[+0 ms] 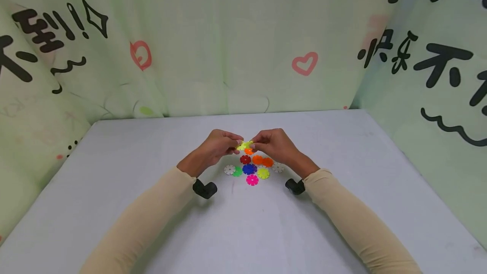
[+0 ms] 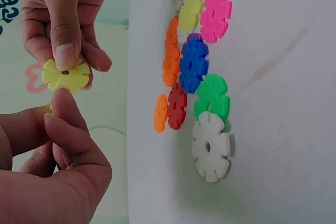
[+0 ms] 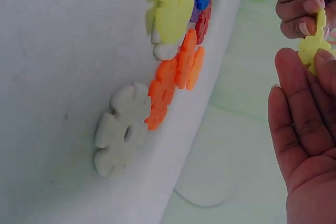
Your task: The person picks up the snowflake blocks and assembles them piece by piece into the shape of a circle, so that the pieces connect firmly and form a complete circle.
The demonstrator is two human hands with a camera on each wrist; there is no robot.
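Above the far middle of the table, my left hand (image 1: 213, 147) and right hand (image 1: 278, 143) meet around two yellow flower-shaped plastic discs. The right hand pinches one yellow notched disc (image 2: 79, 77) between thumb and fingers, its face and centre hole showing in the left wrist view. My left thumb and fingers pinch the other yellow disc (image 3: 321, 22), seen edge-on in the right wrist view and partly hidden by fingers. The two discs touch at their rims; whether their notches interlock, I cannot tell.
Below the hands lie more flower discs: red (image 1: 245, 159), blue (image 1: 249, 168), pink (image 1: 252, 179), green (image 1: 237, 171), yellow (image 1: 263, 173), several orange (image 1: 268, 162) and white (image 1: 230, 169). Some overlap. A printed curtain (image 1: 228, 54) stands behind the white table (image 1: 243, 231).
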